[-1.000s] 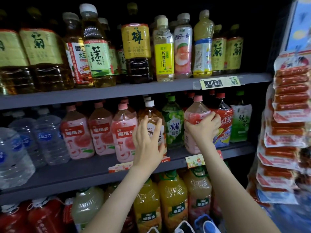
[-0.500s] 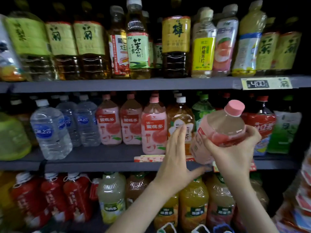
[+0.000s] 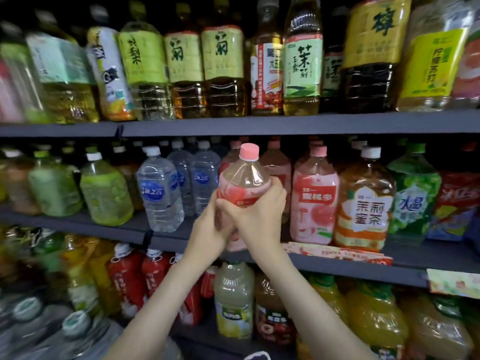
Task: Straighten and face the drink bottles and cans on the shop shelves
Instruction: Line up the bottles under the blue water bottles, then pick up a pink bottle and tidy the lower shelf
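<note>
Gripped low by left hand [image 3: 207, 229] and right hand [image 3: 257, 216], both wrapped round: peach bottle [image 3: 244, 180], upright at middle shelf [image 3: 415, 258] front, beside water bottle [image 3: 159, 193]. Risk: knocking 1 neighbour over through a skewed insertion; tipping off the edge through early release.

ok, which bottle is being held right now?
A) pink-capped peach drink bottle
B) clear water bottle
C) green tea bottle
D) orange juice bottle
A: the left hand and right hand both grip the pink-capped bottle; the fingers curl round its label.
</note>
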Available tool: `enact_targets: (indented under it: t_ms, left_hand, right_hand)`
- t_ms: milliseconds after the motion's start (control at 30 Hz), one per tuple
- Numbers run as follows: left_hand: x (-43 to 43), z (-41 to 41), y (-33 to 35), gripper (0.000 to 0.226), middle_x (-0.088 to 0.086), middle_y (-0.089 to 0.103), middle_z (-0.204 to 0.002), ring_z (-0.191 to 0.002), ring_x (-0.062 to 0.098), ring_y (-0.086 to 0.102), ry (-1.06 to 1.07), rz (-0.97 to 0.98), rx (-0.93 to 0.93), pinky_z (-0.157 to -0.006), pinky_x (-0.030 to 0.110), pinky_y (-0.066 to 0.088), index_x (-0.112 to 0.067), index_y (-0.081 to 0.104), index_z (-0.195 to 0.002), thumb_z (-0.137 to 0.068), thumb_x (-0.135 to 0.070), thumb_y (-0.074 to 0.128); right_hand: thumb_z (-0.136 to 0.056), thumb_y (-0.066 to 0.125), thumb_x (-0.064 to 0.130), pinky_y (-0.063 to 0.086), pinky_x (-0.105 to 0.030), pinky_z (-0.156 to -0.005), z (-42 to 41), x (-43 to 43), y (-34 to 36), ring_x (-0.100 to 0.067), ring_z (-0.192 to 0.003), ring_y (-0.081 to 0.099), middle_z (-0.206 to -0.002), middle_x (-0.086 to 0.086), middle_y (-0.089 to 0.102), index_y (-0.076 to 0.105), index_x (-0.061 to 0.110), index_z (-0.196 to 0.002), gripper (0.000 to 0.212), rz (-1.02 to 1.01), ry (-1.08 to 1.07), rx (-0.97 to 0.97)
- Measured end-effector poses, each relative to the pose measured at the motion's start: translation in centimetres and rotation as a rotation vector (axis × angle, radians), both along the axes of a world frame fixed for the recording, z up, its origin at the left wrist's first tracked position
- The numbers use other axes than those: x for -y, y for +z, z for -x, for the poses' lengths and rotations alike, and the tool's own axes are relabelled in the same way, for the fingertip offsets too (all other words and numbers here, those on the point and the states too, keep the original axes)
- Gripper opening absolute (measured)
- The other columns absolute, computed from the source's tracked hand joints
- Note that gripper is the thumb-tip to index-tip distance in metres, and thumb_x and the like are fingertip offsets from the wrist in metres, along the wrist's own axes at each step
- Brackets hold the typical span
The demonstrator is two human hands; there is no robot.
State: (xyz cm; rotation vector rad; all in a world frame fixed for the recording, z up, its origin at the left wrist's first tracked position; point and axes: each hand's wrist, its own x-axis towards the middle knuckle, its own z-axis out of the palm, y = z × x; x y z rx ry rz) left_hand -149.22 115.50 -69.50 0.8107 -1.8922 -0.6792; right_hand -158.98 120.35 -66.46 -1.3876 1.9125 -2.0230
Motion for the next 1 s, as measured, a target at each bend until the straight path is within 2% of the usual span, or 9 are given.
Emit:
enact_targets:
  t_ms: [100, 167, 233, 400, 500, 633, 733, 900, 1000]
  left_hand:
    - [4.1, -0.9, -0.4, 0.061, -0.015, 0.060, -0.118, -0.104, -0.004, 0.058, -0.054, -0.134, 0.031, -0.090, 0.018, 0.048, -0.037, 0.039, -0.137, -0.084, -0.028, 0.068]
    - [6.1, -1.2, -0.4, 0.069, -0.010, 0.063, -0.120, -0.113, 0.007, 0.058, -0.077, -0.204, 0.017, -0.099, 0.037, 0.048, -0.035, 0.044, -0.135, -0.074, -0.038, 0.076]
    - [7.2, -0.9, -0.2, 0.074, -0.007, 0.064, -0.121, -0.116, 0.011, 0.057, -0.109, -0.259, -0.007, -0.102, 0.042, 0.045, -0.027, 0.044, -0.137, -0.072, -0.035, 0.078]
    - [8.9, -0.4, -0.8, 0.044, -0.012, 0.062, -0.118, -0.115, 0.007, 0.055, -0.126, -0.269, 0.011, -0.105, 0.038, 0.041, -0.024, 0.048, -0.133, -0.091, -0.014, 0.059]
    - [9.2, 0.0, -1.6, 0.045, -0.014, 0.059, -0.117, -0.110, -0.003, 0.054, -0.096, -0.258, -0.076, -0.097, 0.023, 0.045, -0.025, 0.043, -0.136, -0.094, -0.008, 0.052]
    - [8.5, 0.7, -3.2, 0.046, -0.015, 0.055, -0.120, -0.106, -0.006, 0.052, 0.004, -0.196, -0.134, -0.082, 0.006, 0.043, -0.023, 0.038, -0.141, -0.097, -0.018, 0.050]
    - [7.5, 1.4, -3.7, 0.042, -0.015, 0.055, -0.116, -0.102, -0.003, 0.053, 0.097, -0.138, -0.078, -0.074, -0.002, 0.040, -0.021, 0.038, -0.139, -0.098, -0.027, 0.044]
    - [7.1, 1.2, -2.3, 0.040, -0.003, 0.055, -0.125, -0.111, 0.007, 0.052, 0.200, -0.197, 0.112, -0.087, 0.014, 0.038, -0.016, 0.040, -0.136, -0.098, -0.030, 0.043]
    - [6.1, 0.5, -0.9, 0.046, 0.009, 0.057, -0.125, -0.115, 0.024, 0.055, 0.260, -0.333, 0.268, -0.090, 0.026, 0.041, -0.011, 0.042, -0.134, -0.095, -0.035, 0.048]
  right_hand:
    - [-0.063, 0.084, 0.036, 0.035, -0.032, -0.103, 0.1, 2.8, -0.6, -0.026, -0.123, 0.037, -0.128, -0.013, 0.041, 0.030, 0.002, -0.137, 0.098, -0.105, 0.053, -0.028]
    - [-0.074, 0.077, 0.025, 0.035, -0.036, -0.105, 0.6, 4.0, -0.9, -0.027, -0.127, 0.036, -0.133, -0.014, 0.040, 0.027, 0.004, -0.141, 0.086, -0.154, 0.109, -0.068]
    - [-0.082, 0.069, 0.015, 0.034, -0.035, -0.106, 1.2, 4.7, -1.1, -0.027, -0.129, 0.035, -0.136, -0.014, 0.039, 0.026, 0.005, -0.143, 0.075, -0.171, 0.132, -0.113]
    - [-0.089, 0.055, 0.003, 0.027, -0.026, -0.108, 2.6, 5.0, -2.7, -0.020, -0.133, 0.032, -0.141, -0.009, 0.033, 0.020, 0.012, -0.148, 0.069, -0.195, 0.225, -0.201]
    - [-0.090, 0.060, 0.013, 0.026, -0.029, -0.111, 3.6, 5.3, -4.4, -0.021, -0.138, 0.029, -0.149, -0.008, 0.029, 0.018, 0.013, -0.149, 0.073, -0.278, 0.272, -0.184]
    - [-0.090, 0.061, 0.024, 0.029, -0.031, -0.113, 4.2, 6.2, -6.3, -0.017, -0.138, 0.032, -0.150, -0.004, 0.034, 0.018, 0.015, -0.150, 0.075, -0.282, 0.291, -0.147]
    - [-0.093, 0.057, 0.020, 0.025, -0.018, -0.109, 3.6, 6.8, -6.9, -0.009, -0.138, 0.031, -0.151, 0.000, 0.034, 0.014, 0.016, -0.151, 0.073, -0.258, 0.297, -0.103]
    - [-0.095, 0.053, 0.015, 0.029, -0.015, -0.104, 3.4, 6.5, -6.3, -0.014, -0.132, 0.042, -0.149, -0.003, 0.038, 0.009, 0.019, -0.152, 0.072, -0.397, 0.326, -0.060]
    - [-0.091, 0.057, 0.010, 0.030, -0.013, -0.098, 2.9, 5.3, -4.4, -0.022, -0.129, 0.046, -0.144, -0.007, 0.044, 0.024, 0.011, -0.149, 0.067, -0.495, 0.260, -0.041]
